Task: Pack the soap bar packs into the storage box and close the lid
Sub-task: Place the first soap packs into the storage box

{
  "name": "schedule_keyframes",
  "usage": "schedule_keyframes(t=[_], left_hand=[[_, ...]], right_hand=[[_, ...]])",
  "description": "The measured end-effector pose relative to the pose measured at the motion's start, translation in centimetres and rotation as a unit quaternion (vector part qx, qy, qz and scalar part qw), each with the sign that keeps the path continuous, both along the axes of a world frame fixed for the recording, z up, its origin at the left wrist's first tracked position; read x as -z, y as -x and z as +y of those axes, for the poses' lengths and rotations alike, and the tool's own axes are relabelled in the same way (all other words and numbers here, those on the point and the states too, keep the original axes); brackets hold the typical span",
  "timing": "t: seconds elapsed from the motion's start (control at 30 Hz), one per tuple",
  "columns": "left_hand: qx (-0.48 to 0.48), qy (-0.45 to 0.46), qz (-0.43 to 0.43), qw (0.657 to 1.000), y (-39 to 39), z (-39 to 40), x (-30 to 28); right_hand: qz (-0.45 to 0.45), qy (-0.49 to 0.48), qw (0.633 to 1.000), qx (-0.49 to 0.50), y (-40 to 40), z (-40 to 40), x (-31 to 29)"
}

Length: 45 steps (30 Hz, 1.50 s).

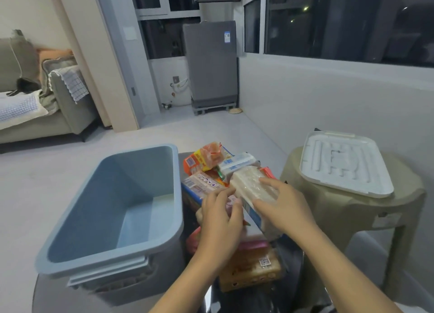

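Reaching into a heap of soap packs (225, 171) on a dark, glossy tabletop (258, 298), a person works with both bare hands at the middle of the view. The right hand (281, 204) lies over a long white pack (249, 186) wrapped in clear, crinkled film, thumb on the near side and fingers spread across the top, so its grip is loosely closed round the pack. The left hand (220, 209) curls its fingers on a small pinkish pack (231, 201) just beside it; how firmly it pinches is hard to tell through the blur.

The box (112, 254) stands just left of the heap, a pale blue, smooth plastic tub with rounded corners, a thick rolled rim and a moulded handle at the near end. Nothing shows inside it. Its lid (345, 164), white, flat and ribbed with raised bars, rests apart on a beige plastic stool (352, 218) to the right.

Packing looks barely begun. To do this step well, the film-wrapped pack is best lifted with fingers under its long sides, since the film looks slippery and the bars inside may shift. Laying the long packs flat along the box floor first should leave room for the small ones.

The other packs vary: orange and red crumpled wrappers at the far side, a white and blue boxy pack, and a flat tan one with a printed code nearest the person.
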<state>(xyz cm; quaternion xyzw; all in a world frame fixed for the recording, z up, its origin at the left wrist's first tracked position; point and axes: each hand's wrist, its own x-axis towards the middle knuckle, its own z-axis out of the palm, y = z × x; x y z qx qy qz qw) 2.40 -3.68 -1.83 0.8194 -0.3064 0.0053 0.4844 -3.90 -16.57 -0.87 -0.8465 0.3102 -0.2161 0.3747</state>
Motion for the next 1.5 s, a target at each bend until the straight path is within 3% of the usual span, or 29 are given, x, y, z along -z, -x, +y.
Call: schedule_keyframes(t=[0.1,0.33,0.53,0.7,0.83,1.03,1.17,1.33,1.5], left_hand=[[0.005,-0.015,0.015,1.0,0.3,0.0,-0.8],[0.068,0.051,0.081,0.993,1.5,0.0,-2.7],[0.134,0.157,0.267,0.941,2.6,-0.4,-4.5],[0.16,0.218,0.374,0.887,1.7,0.4,-6.5],[0.154,0.254,0.373,0.879,1.3,2.1,-7.8],[0.135,0.273,0.287,0.908,0.0,5.0,-9.8],[0.128,0.229,0.279,0.924,-2.0,7.6,-10.9],[0.119,0.162,0.33,0.922,-5.7,10.4,-12.5],[0.08,0.168,0.334,0.924,-8.6,11.3,-12.9]], right_hand=[[-0.04,-0.041,0.998,0.026,0.5,0.1,0.2],[-0.176,-0.122,0.976,0.037,3.1,0.8,-0.9],[-0.284,-0.286,0.915,-0.03,5.2,1.3,-3.2],[-0.276,-0.353,0.886,-0.119,5.6,2.3,-4.2],[-0.244,-0.321,0.89,-0.214,5.2,3.4,-5.3],[-0.214,-0.291,0.895,-0.261,2.6,5.8,-6.9],[-0.227,-0.34,0.867,-0.286,0.1,7.4,-7.5],[-0.218,-0.389,0.842,-0.304,-4.0,9.1,-8.1],[-0.191,-0.428,0.818,-0.333,-7.5,10.0,-8.9]])
